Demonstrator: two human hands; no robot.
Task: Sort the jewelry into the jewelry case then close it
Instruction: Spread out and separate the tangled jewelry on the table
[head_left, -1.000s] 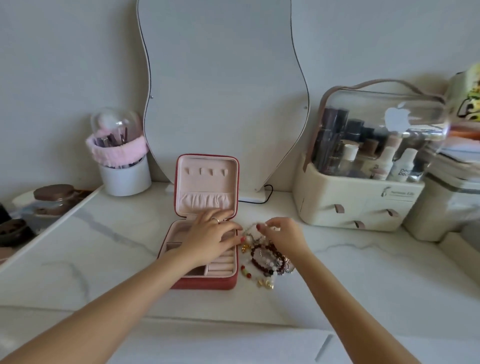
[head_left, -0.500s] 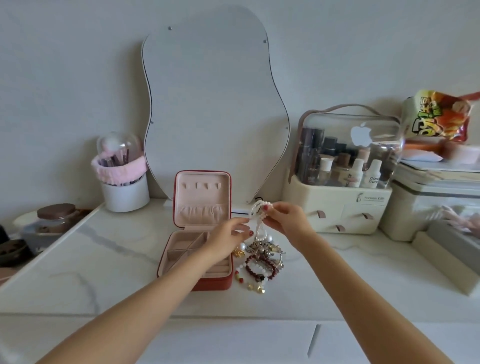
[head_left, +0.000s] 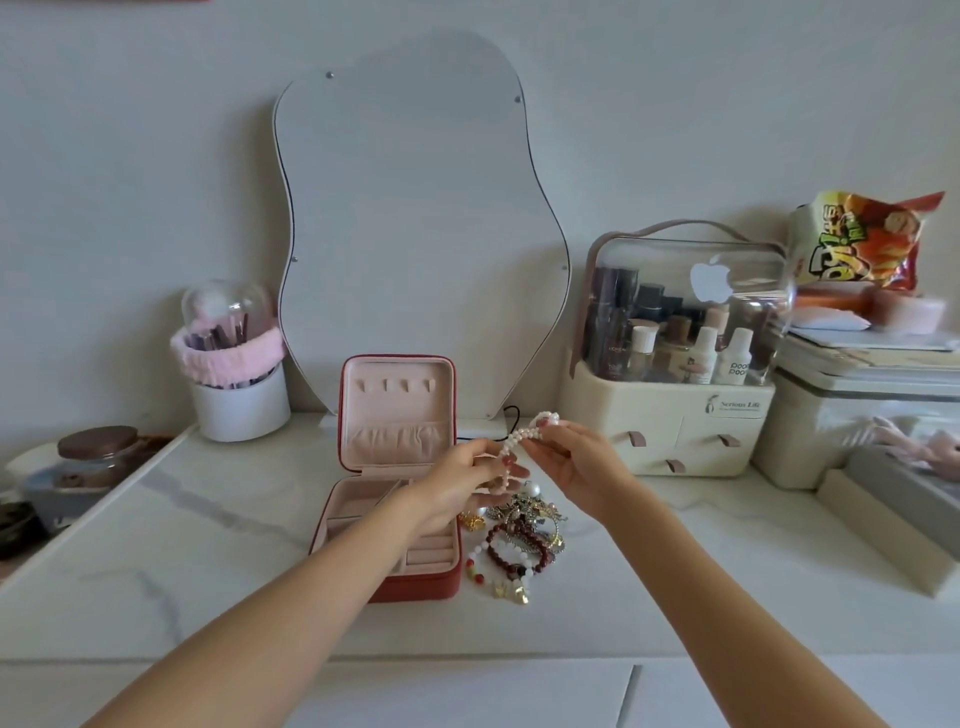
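you hold the pearl bracelet (head_left: 524, 439) stretched between both hands, above the jewelry pile (head_left: 514, 540) — your right hand (head_left: 576, 467) pinches its upper end, your left hand (head_left: 462, 480) pinches the lower end. its long axis slopes down to the left, toward the open jewelry case (head_left: 389, 519), which sits just beside and below your left hand — that hand is nearer, so it will likely lead the strand in.

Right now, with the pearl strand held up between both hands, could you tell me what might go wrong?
1. The pearl strand is only pinched by the left hand and right hand; it may slip back onto the pile.
2. Its hanging end sits near the pile, so it might snag another piece.
3. The left arm crosses the open case and might nudge it.
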